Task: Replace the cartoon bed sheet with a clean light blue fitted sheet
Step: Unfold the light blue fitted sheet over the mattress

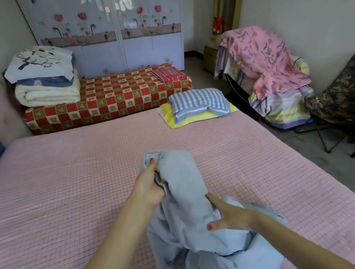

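Light blue sheet (187, 204) lies bunched over the near side of the pink bed (62, 174), the left hand (148, 186) clenched on its upper folds, the right hand (229, 215) gripping lower, fingers buried in cloth.

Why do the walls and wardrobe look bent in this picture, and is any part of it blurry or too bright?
Head view: the wide lens bows straight lines, so the wardrobe leans and the bed edges curve. Its glossy upper doors show washed-out glare. Light is soft, with faint shadows. The light blue sheet, gripped by the left hand and right hand, looks slightly soft; the folding chair at the edge is smeared.
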